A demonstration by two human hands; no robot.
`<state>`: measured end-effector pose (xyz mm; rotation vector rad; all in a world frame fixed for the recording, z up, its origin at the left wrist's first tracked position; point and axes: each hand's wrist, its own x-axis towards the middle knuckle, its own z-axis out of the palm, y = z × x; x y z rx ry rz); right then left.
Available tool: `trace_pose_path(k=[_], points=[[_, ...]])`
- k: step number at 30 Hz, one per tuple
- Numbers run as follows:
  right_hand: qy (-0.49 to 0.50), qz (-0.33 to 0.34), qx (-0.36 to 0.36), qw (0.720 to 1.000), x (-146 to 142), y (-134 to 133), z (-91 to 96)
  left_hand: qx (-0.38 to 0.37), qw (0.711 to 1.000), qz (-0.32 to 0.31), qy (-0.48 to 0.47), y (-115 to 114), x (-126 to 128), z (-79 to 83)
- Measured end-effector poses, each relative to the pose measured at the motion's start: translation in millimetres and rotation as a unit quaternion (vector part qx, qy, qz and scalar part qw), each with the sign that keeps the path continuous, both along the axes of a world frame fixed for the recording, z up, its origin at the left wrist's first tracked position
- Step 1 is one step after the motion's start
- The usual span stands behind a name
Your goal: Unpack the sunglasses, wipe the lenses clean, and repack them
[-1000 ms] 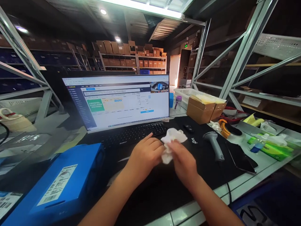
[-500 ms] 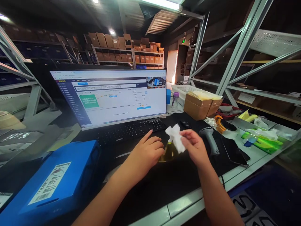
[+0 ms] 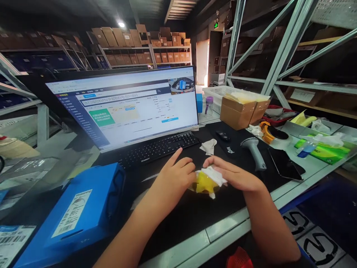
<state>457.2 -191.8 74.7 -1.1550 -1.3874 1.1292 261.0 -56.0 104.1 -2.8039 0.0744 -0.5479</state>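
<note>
My left hand point(image 3: 178, 175) is closed at the left edge of a shiny, see-through yellow piece point(image 3: 205, 183), its index finger raised. Its thumb is hidden, and the piece's kind is not clear. My right hand point(image 3: 232, 175) presses a white tissue point(image 3: 214, 174) against the top of the piece, fingers together over it. A bit of white shows below the piece too. Another crumpled tissue point(image 3: 208, 146) lies on the black mat beyond the hands. A blue box point(image 3: 80, 208) with a printed white label stands left of my left arm.
Ahead are a monitor point(image 3: 131, 111) and a black keyboard point(image 3: 156, 149). To the right lie a mouse point(image 3: 223, 136), a grey handheld scanner point(image 3: 254, 152) and a phone point(image 3: 284, 163). Behind them stand cardboard boxes point(image 3: 238, 111), a tape dispenser point(image 3: 269, 132) and a green tissue pack point(image 3: 323, 149).
My right hand has lowered the tissue from the air onto the yellow piece. The piece has tilted and shows brighter. The head view has shifted slightly.
</note>
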Motion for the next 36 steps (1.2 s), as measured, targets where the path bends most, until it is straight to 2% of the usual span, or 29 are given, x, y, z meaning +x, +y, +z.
trace_pose_path(k=[3,7,12,16,19,23,27,31,36], points=[[-0.024,0.034,-0.003,0.999,0.0,-0.5,0.2,0.014,1.0,-0.005,0.012,-8.4,3.1,-5.3],[-0.14,-0.029,0.01,0.99,-7.0,8.2,-5.5,0.064,0.998,0.001,0.019,-14.0,11.1,-17.1],[-0.071,-0.111,-0.009,0.991,-17.8,22.1,-17.7,0.087,0.996,0.008,0.017,-8.0,16.7,-20.7],[-0.009,-0.128,-0.008,0.992,-16.7,24.1,-17.4,0.042,0.999,0.01,-0.004,-6.3,17.0,-20.8],[0.061,-0.108,-0.017,0.992,-10.0,19.0,-11.4,-0.009,1.0,0.007,-0.016,-9.3,13.2,-16.6],[0.095,-0.073,-0.028,0.992,1.5,9.6,-4.4,-0.052,0.999,0.008,-0.013,-14.0,5.0,-5.5],[0.088,-0.045,-0.033,0.995,12.8,1.2,-1.5,-0.081,0.997,0.002,-0.014,-17.3,-1.7,2.8],[0.057,-0.041,-0.025,0.997,19.1,-2.9,-1.3,-0.106,0.994,-0.008,-0.008,-19.2,-4.4,4.5],[0.002,-0.07,-0.009,0.998,11.7,3.7,-5.9,-0.071,0.997,-0.026,0.0,-9.7,-1.7,-2.1]])
